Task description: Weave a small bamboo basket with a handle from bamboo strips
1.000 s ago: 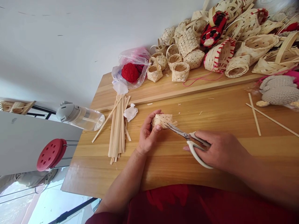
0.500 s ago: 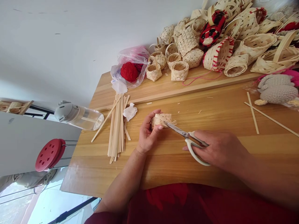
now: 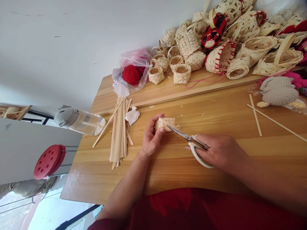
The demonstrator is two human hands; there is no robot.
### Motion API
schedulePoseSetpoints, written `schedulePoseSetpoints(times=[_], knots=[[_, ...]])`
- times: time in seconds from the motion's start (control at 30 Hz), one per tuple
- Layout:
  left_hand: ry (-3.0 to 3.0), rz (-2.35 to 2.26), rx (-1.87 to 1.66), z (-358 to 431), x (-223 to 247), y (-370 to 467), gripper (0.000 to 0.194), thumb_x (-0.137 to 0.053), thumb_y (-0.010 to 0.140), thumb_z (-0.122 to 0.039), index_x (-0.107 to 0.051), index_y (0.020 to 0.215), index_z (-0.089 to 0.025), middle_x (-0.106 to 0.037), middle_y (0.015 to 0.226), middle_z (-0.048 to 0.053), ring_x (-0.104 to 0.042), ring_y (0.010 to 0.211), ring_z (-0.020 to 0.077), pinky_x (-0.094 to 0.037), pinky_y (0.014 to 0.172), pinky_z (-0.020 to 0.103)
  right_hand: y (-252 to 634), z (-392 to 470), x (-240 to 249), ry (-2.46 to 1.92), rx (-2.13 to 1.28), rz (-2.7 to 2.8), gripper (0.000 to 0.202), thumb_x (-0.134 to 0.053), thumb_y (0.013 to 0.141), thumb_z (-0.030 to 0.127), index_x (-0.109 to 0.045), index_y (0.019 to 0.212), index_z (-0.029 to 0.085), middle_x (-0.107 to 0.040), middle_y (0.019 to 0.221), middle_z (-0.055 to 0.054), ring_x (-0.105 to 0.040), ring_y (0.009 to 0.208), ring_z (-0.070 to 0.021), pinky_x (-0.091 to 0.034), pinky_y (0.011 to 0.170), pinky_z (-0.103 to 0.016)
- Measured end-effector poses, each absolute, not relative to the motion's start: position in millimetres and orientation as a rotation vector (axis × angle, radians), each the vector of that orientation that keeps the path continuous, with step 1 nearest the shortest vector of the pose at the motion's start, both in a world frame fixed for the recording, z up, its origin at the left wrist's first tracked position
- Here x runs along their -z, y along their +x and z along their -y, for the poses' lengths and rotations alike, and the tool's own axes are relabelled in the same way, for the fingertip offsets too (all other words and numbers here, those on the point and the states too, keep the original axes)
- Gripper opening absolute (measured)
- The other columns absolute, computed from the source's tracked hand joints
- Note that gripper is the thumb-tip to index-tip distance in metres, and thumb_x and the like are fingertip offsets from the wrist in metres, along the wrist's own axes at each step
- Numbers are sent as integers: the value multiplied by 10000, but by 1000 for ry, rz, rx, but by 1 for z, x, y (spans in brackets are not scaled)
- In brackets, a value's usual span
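Note:
Held in my left hand (image 3: 153, 135) is a small woven basket (image 3: 166, 122) of pale wood strips, tipped on its side, with fingers behind it and the thumb along its near edge. Short strip ends stick out at its right. My right hand (image 3: 216, 149) grips white-handled scissors (image 3: 187, 137). Their blades point up and left, and the tips lie against the basket's right part. Whether the tips have a strip between them is too small to tell.
Left of my hands lie a bundle of flat wood strips (image 3: 118, 134), crumpled white plastic (image 3: 132, 115) and a clear bottle (image 3: 80, 120). A bag with red yarn (image 3: 130, 75) and many woven baskets (image 3: 182, 73) line the back. Two crossed strips (image 3: 256, 115) and a grey crocheted piece (image 3: 278, 91) lie right.
The view has shifted slightly, so most things appear a little further left. My left hand keeps its hold on the basket, and the scissors remain at its right part.

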State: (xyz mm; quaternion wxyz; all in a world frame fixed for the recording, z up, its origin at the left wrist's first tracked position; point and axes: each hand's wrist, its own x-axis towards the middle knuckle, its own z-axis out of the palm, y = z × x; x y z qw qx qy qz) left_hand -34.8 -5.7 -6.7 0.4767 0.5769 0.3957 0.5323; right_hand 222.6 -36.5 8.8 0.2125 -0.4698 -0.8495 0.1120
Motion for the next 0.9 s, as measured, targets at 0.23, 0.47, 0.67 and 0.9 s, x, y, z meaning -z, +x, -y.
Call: schedulePoseSetpoints(times=[0.23,0.47,0.67,0.9], knots=[[1276,-899,-1320,4,7,-34,494,-644,953,-446,-559,1399,-252,-617,1336,112,-616,1176,246,-492,1058,406,222,33,-8,-1369,-417,2279,393,-563,961,528,-547,720,219,-587,593,30,-484,502,-117,-298,540,-279],[1064,-837,-1506,2,-1,-29,389,-639,947,-477,-613,1279,-276,-647,1301,82,-651,1137,235,-548,961,376,220,34,-18,-1439,-549,2193,428,-669,828,594,-497,670,235,-525,526,44,-427,457,-114,-283,491,-271],[1096,-810,-1554,2,-2,-29,373,-696,907,-467,-593,1204,-266,-643,1272,80,-646,1105,222,-564,937,381,220,35,-18,-1496,-625,2177,428,-678,807,587,-462,671,244,-525,530,40,-420,462,-119,-275,493,-277],[1139,-861,-1548,3,-1,-28,374,-720,884,-445,-556,1182,-289,-610,1302,69,-629,1140,238,-567,952,432,221,36,-15,-1498,-702,2171,421,-695,803,563,-448,676,247,-512,511,50,-416,459,-120,-267,492,-275]])
